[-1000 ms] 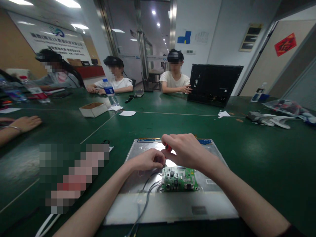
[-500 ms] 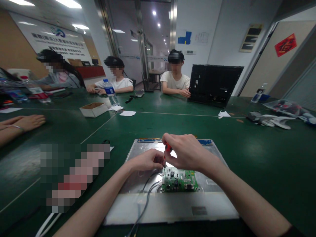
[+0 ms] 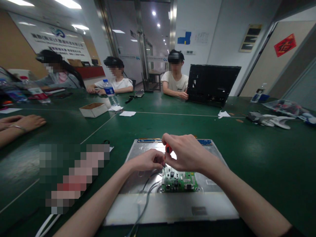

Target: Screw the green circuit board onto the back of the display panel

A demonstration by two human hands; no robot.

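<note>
A flat display panel [image 3: 138, 205] lies on the table in front of me, its metal back up. On it sits a green circuit board [image 3: 184, 181], with cables [image 3: 148, 197] running from its left side toward me. My right hand [image 3: 187, 153] is closed around the red and black handle of a screwdriver [image 3: 168, 148], held upright over the board's upper left corner. Its tip is at that corner; I cannot tell whether it sits in a screw. My left hand [image 3: 149, 159] is closed at the lower part of the screwdriver, fingertips pinched near the shaft.
A blurred-out strip-shaped item [image 3: 81, 174] with white cables lies at left. Beyond are an open box [image 3: 92, 110], a water bottle [image 3: 110, 92], paper scraps [image 3: 127, 113] and a black panel frame [image 3: 213, 85] held by a co-worker. Another person's hand [image 3: 31, 123] rests far left.
My hands stay at the same corner; the screwdriver handle looks slightly turned. Across the table, the black frame has shifted a little left, and the co-worker's hand has moved lower beside it.
</note>
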